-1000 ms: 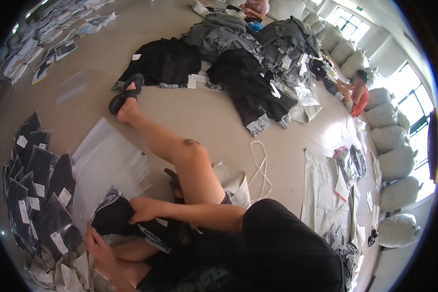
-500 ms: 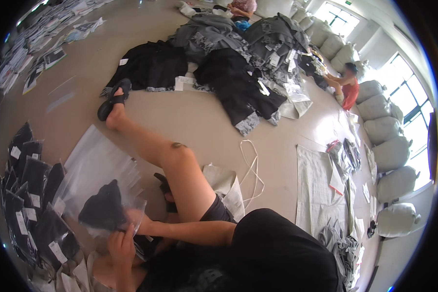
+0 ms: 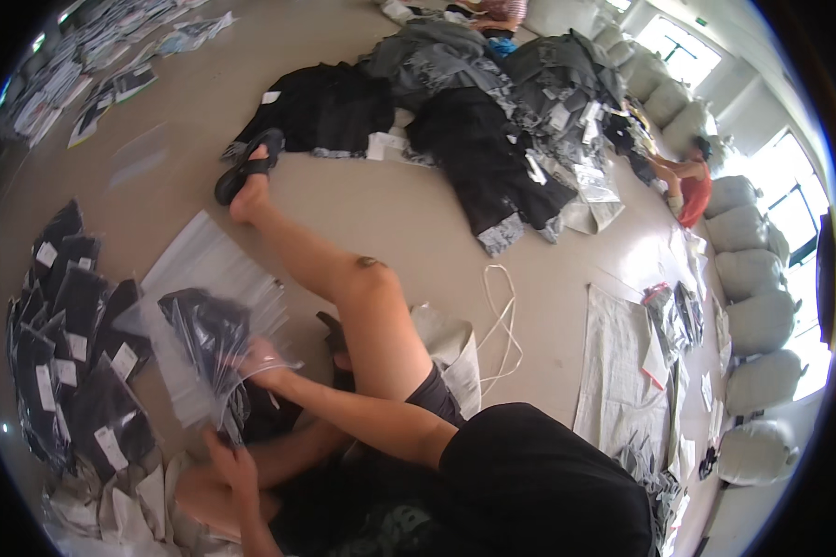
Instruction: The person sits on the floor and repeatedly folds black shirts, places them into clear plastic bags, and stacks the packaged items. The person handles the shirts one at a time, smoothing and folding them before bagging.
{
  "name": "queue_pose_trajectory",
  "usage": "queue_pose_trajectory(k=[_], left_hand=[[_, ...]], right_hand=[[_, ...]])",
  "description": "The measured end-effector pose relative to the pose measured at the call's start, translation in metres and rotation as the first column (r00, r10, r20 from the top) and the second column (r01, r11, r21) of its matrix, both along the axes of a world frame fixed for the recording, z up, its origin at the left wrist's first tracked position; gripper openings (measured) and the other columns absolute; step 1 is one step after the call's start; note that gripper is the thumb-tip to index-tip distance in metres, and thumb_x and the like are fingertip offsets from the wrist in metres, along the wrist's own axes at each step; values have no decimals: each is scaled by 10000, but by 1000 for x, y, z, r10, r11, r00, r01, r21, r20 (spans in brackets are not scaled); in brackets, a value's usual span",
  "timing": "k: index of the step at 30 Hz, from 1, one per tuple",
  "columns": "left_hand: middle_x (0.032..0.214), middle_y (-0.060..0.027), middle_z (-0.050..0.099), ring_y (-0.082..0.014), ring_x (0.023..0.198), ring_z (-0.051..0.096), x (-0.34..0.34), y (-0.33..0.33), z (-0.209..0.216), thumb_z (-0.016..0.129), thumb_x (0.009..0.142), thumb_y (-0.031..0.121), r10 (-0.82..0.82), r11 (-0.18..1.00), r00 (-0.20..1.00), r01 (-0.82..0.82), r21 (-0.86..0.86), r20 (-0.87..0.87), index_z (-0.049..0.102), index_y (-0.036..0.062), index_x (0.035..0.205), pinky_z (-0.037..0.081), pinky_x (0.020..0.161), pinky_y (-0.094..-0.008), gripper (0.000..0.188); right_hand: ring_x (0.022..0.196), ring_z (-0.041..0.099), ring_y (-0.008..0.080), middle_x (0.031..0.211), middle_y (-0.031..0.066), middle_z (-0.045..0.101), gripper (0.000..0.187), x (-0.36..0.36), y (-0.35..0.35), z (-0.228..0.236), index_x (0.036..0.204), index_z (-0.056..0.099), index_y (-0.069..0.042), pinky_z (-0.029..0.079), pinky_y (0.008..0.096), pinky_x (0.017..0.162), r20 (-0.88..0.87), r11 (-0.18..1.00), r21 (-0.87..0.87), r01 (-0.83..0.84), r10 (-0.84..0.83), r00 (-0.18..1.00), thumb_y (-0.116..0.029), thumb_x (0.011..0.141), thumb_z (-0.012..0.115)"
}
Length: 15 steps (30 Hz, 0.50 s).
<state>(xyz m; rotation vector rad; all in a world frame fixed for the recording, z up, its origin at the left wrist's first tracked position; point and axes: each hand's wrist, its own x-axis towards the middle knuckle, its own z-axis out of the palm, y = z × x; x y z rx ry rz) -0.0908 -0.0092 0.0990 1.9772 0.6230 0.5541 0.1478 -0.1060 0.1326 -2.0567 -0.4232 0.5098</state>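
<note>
A clear plastic bag (image 3: 237,327) with a folded dark garment (image 3: 202,317) inside lies tilted between my hands, over a stack of clear bags (image 3: 195,249) on the floor. My left hand (image 3: 235,467) is closed on the bag's lower end, where the plastic and dark cloth bunch together. At the bag's right side is my right hand (image 3: 264,360), closed on its edge. Plastic covers some of the right fingers, and blur softens them. A further dark piece of cloth lies below the right hand, partly hidden by the arm and bag.
Bagged dark garments (image 3: 84,348) with white tags stand at the left. My outstretched leg (image 3: 320,255) crosses the middle. Black and grey garments (image 3: 483,153) are heaped ahead. At the right are a pale cloth sheet (image 3: 613,357), a seated person (image 3: 692,186) and stuffed white sacks (image 3: 752,320).
The left hand has moved down and pulled the bag's lower end with it, stretching the bag. The dark garment now reaches farther down. The view has shifted slightly.
</note>
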Motion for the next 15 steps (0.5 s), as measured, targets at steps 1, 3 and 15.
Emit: queue_pose_trajectory(k=[1, 3, 15], left_hand=[[1134, -160, 639, -246, 1049, 627, 7, -3, 12, 579, 1045, 121, 96, 990, 988, -83, 113, -123, 528, -40, 1326, 490, 979, -378, 328], [1121, -155, 654, -271, 1019, 661, 14, -11, 11, 631, 1011, 124, 209, 976, 978, -209, -57, -5, 576, -6, 1242, 517, 915, -421, 271], [846, -142, 723, -352, 701, 726, 36, -44, 44, 715, 887, 97, 81, 929, 983, -16, 370, -163, 565, 90, 1213, 570, 593, -495, 359]], right_hand=[[946, 736, 370, 1013, 222, 758, 657, 0, 12, -6, 1227, 684, 57, 584, 451, 831, 169, 988, -152, -10, 36, 985, -449, 837, 837], [989, 708, 455, 1082, 279, 709, 622, -2, 14, -1, 1115, 665, 44, 590, 529, 866, 364, 988, -152, 21, 36, 931, -488, 824, 806], [895, 749, 428, 995, 228, 749, 652, 28, 49, 0, 1204, 656, 50, 608, 484, 796, 387, 922, -366, -125, 273, 881, -443, 815, 830]])
